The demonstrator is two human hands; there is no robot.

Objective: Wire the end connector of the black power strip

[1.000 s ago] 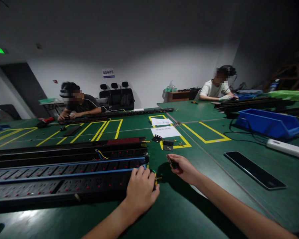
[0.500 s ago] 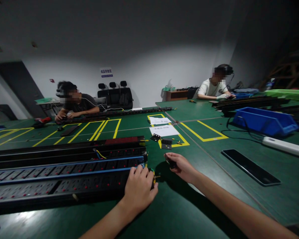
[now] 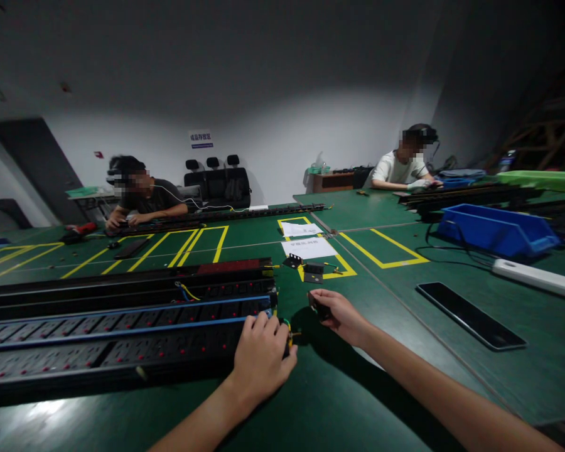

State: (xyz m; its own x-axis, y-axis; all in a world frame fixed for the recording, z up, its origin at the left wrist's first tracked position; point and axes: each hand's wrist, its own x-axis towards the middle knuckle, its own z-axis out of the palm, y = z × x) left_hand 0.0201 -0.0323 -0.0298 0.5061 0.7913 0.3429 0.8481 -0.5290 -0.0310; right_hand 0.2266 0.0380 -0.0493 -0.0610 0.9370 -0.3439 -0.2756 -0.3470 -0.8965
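Observation:
My left hand (image 3: 262, 351) is closed over the right end of the nearest long black power strip (image 3: 169, 347), which has a row of sockets and red dots. Yellow and green wires (image 3: 290, 334) stick out of that end, just past my fingers. Between the thumb and fingers of my right hand (image 3: 338, 315) is a small black bracket (image 3: 316, 306), held a little to the right of the wires and partly hidden by the fingers. Further off, two similar loose black brackets (image 3: 313, 272) lie on the table.
A blue-edged power strip (image 3: 136, 320) and further black strips (image 3: 122, 276) lie behind the nearest one. Printed papers (image 3: 308, 247) lie beyond the brackets. At right are a phone (image 3: 471, 316), a white bar (image 3: 541, 280) and a blue bin (image 3: 496, 229). Two people work across the green table.
The view has shifted very slightly. Both hands stay nearly where they were, with the bracket in my right hand turned or moved only a little.

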